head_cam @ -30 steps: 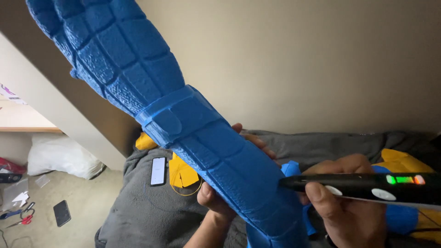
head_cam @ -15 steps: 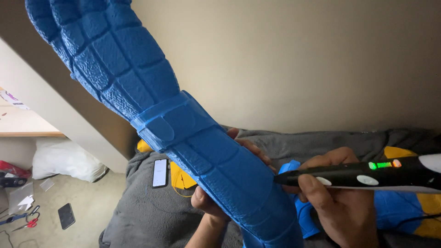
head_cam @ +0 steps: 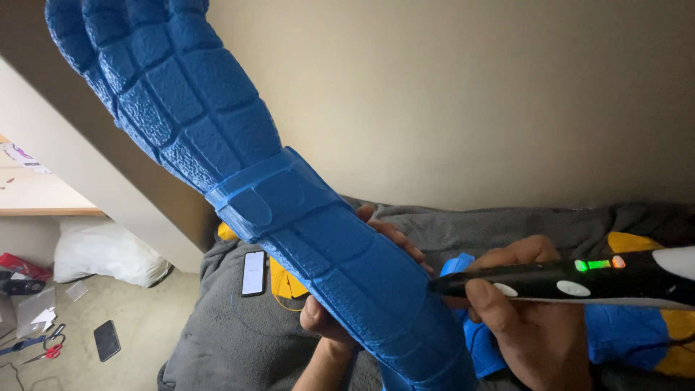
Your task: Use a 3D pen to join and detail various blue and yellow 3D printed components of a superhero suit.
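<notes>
I see my left hand (head_cam: 340,318) wrapped around the lower part of a long blue armour piece (head_cam: 289,217), fingers closed on it from behind, thumb on the near side. The piece rises up and to the left, its scaled upper end high against the wall (head_cam: 470,94). My right hand (head_cam: 521,318) is clamped on a black pen tool (head_cam: 572,279) with lit green and orange lamps; its tip touches the piece's right edge, just beside my left fingers (head_cam: 391,232).

As I judge it, good work here means holding the piece still: the left grip sits low, so the tall upper end could sway, and I would brace it firmly. I would move the tip slowly along the edge, keep it pressed lightly, and keep it off my left fingers, which lie very near.

Below lies a grey blanket (head_cam: 217,340) with a phone (head_cam: 253,272) and yellow parts (head_cam: 286,279). More blue and yellow pieces (head_cam: 630,340) lie under my right hand. Scissors (head_cam: 32,347) and another phone (head_cam: 107,339) lie on the floor (head_cam: 94,304).
</notes>
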